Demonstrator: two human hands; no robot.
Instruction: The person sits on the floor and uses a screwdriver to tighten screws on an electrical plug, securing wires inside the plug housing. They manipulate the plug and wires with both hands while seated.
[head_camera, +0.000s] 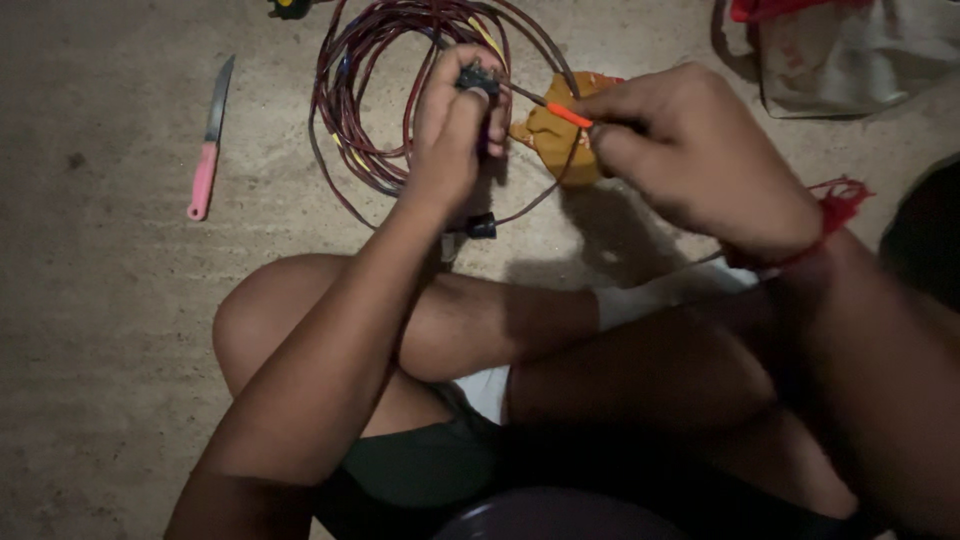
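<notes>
L hand (455, 130): fingers clenched round a small black plug (478, 78), held up over the wire coil (400, 90). R hand (690, 150): fingers grasping a screwdriver (568, 114), orange shaft, thin metal tip. Long axis runs roughly horizontal, slight tilt; tip points left and a little up, at the plug. Coil: dark red twisted wire, some yellow strands, loose round loops on rough concrete floor (100, 330). Orange cloth (550, 135) crumpled beside coil. Knife (209, 145), pink handle, steel blade pointing up-frame, well apart at left.
</notes>
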